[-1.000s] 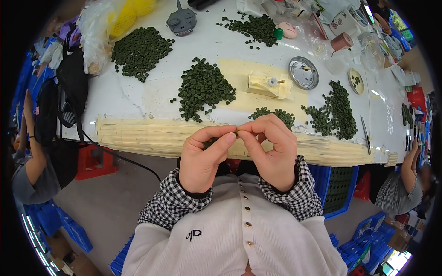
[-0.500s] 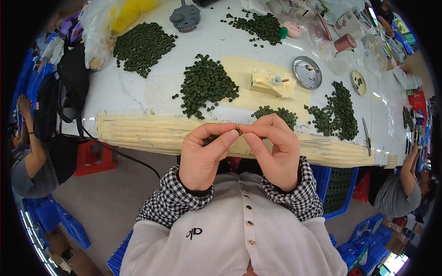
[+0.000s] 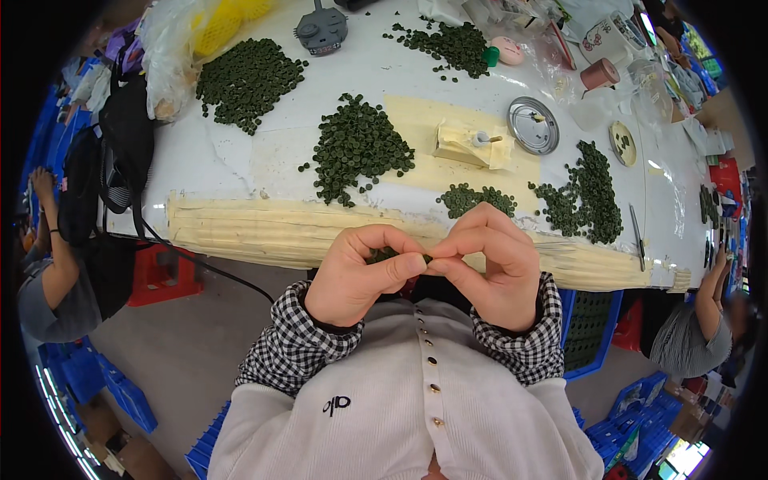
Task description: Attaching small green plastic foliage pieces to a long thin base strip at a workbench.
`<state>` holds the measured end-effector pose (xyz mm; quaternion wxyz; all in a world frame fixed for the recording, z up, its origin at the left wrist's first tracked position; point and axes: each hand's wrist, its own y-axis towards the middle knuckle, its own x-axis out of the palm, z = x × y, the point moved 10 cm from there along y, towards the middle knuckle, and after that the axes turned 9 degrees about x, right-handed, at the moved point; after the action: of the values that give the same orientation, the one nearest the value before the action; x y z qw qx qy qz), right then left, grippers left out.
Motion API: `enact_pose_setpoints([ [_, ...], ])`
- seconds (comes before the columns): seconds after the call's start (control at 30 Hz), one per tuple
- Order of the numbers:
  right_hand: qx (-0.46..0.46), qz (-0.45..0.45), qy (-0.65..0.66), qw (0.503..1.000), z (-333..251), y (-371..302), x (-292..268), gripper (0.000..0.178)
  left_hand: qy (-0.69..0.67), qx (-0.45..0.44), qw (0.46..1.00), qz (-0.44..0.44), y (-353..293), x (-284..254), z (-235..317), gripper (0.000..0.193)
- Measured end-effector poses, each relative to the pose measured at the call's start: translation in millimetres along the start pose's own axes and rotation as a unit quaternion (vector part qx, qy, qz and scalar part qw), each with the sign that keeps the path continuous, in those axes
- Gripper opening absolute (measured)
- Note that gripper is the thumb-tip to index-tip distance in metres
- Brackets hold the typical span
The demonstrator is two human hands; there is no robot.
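In front of my chest, at the padded table edge, both hands meet with their fingertips together. My left hand is closed, thumb against forefinger, with several dark green round pieces showing in the hollow behind its fingers. My right hand also pinches at the meeting point. A tiny dark green piece shows between the fingertips, mostly covered by them. Just beyond the hands lies a small group of like green pieces. A bigger heap of green pieces lies farther left.
More green heaps lie around, one at right. A taped block, a round metal dish, tweezers and a grey device stand about. A black bag hangs left. Other people sit at both sides.
Both hands have come slightly lower, toward me, and the right one has shifted a little right. The fingertips have re-gripped, and the green piece between them now shows.
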<state>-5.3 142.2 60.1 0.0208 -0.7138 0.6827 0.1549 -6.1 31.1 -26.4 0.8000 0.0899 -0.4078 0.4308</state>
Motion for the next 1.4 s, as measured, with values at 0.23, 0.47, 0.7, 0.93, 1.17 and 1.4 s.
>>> enact_pose_setpoints([
  [0.23, -0.061, -0.024, -0.093, 0.993, -17.7, -0.4, -0.4, 0.019, 0.209, 0.042, 0.977, -0.008, -3.0, 5.5, 21.7, 0.011],
  [0.47, -0.117, 0.008, -0.136, 0.984, -25.4, -4.7, 0.5, 0.021, 0.294, 0.101, 0.95, 0.013, -4.9, 6.1, 31.0, 0.01],
  [0.7, -0.117, 0.054, -0.137, 0.982, -25.7, -7.2, 1.1, 0.021, 0.306, 0.164, 0.937, 0.033, -6.6, 3.8, 33.1, 0.009],
  [0.93, -0.102, 0.018, -0.084, 0.991, -24.4, -8.2, 0.8, 0.019, 0.061, 0.041, 0.997, -0.014, -1.6, 2.3, 6.0, 0.008],
  [1.17, -0.094, 0.006, -0.094, 0.991, -20.6, -7.8, 1.3, 0.017, 0.266, 0.105, 0.958, 0.018, -4.7, 2.4, 25.0, 0.008],
  [1.4, 0.077, -0.015, 0.049, 0.996, 11.6, -10.0, 6.0, 0.012, 0.3, 0.163, 0.938, 0.053, -7.7, 1.7, 33.1, 0.008],
])
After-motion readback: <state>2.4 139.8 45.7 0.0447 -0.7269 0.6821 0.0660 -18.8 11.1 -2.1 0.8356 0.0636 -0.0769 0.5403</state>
